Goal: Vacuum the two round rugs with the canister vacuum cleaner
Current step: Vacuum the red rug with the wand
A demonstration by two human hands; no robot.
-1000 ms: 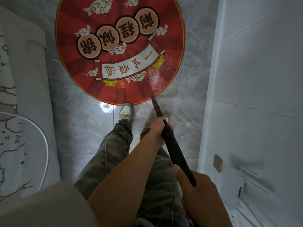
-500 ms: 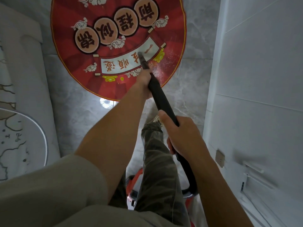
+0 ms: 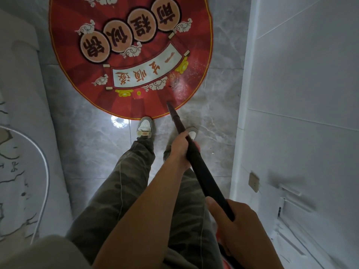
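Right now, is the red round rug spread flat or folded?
Spread flat: the red rug lies smooth on the floor, no fold visible; its far edge is out of frame.

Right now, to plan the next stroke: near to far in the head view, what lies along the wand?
Right hand → bare wand shaft → left hand → wand tip → white dust patch on the red rug.

One red round rug (image 3: 130,59); one vacuum wand (image 3: 202,171); two hands (image 3: 179,150) (image 3: 239,228); two shoes (image 3: 144,127) (image 3: 192,132).

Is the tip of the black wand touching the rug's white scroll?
No, the black wand ends near the edge of the red rug, short of the white scroll.
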